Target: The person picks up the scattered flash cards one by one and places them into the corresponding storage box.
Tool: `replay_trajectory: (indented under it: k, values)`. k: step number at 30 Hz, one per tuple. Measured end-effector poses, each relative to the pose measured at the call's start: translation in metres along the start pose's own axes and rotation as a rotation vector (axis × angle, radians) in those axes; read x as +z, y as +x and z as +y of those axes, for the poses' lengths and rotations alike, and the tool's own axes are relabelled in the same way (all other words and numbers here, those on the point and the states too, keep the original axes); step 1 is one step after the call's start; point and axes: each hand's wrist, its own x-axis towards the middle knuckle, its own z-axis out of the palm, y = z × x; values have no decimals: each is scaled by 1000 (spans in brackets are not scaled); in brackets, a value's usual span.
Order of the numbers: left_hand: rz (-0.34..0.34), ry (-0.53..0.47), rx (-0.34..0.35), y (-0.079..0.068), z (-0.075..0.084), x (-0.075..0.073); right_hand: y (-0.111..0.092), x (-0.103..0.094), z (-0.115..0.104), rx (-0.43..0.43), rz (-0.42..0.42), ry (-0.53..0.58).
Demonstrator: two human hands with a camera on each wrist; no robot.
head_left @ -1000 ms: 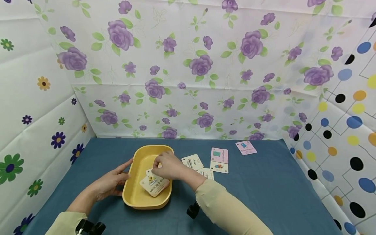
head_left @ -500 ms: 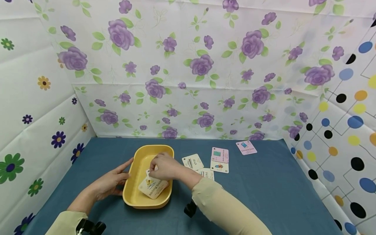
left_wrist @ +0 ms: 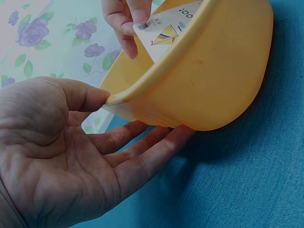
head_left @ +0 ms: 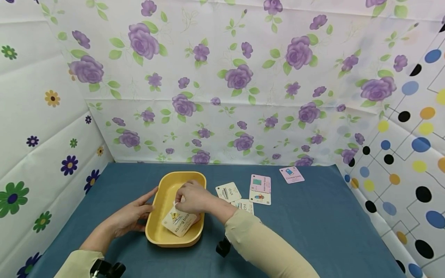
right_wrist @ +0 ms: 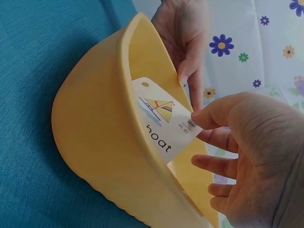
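Observation:
A yellow plastic bin (head_left: 154, 231) stands on the cloth. My left hand (head_left: 130, 216) rests against its left side, the thumb at the rim and the fairly straight fingers on the outer wall (left_wrist: 156, 137). Over the bin, my right hand (head_left: 192, 197) pinches a corner of a cream sailing boat flash card (head_left: 178, 223) between thumb and forefinger. The right wrist view shows the card's (right_wrist: 164, 116) sailboat picture and punched hole, the card slanting inside the bin. Under it, other cards peek out, mostly hidden.
Right of the bin lie a ship card (head_left: 228, 192) and a partly covered card ending in "cht" (head_left: 245, 205). Beyond them are a pink exercise book card (head_left: 260, 183), a rocket-picture card (head_left: 260, 197) and a pink Chinese book card (head_left: 291, 175). Patterned sheets (head_left: 222, 77) enclose the blue table.
My right hand has shifted slightly left, and the sailing boat card has slid left and tilted more steeply inside the bin. The left hand and bin stay in place.

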Motion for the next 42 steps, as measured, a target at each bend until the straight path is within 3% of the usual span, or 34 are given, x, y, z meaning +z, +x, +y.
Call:
replay_trajectory:
  k: [15, 29, 42]
  values:
    - [8, -6, -8, 1, 0, 0, -3, -5, 7, 45, -6, 39]
    - [14, 11, -10, -1, 2, 1, -13, -23, 3, -27, 33, 51]
    - [24, 13, -16, 0, 2, 2, -24, -37, 7, -28, 79, 76]
